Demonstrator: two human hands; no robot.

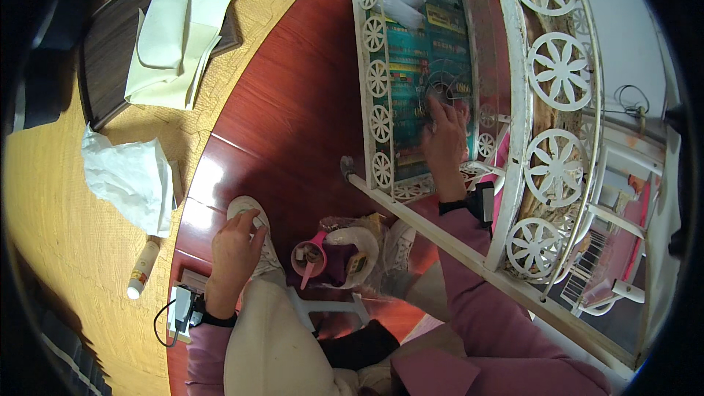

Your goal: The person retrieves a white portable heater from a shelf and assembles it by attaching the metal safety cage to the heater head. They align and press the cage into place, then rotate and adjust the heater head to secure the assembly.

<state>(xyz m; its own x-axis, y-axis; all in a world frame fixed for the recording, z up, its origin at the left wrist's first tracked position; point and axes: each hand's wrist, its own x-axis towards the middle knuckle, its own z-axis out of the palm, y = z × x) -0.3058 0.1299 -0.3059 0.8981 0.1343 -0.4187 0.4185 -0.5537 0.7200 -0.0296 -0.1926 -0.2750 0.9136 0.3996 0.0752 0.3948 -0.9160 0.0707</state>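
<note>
Inside rack point(518, 125), right hand point(446, 143) outstretched.

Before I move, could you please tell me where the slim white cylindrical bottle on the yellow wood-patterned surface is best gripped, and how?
Probably around the bottle's middle, from above and across its length: it lies on its side, white cap angled toward you. The left hand is nearer; coming from the right should avoid the crumpled white sheet by its far end.

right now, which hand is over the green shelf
The right hand, reaching over the green shelf; the left hand is away from it, near a white shoe.
</note>
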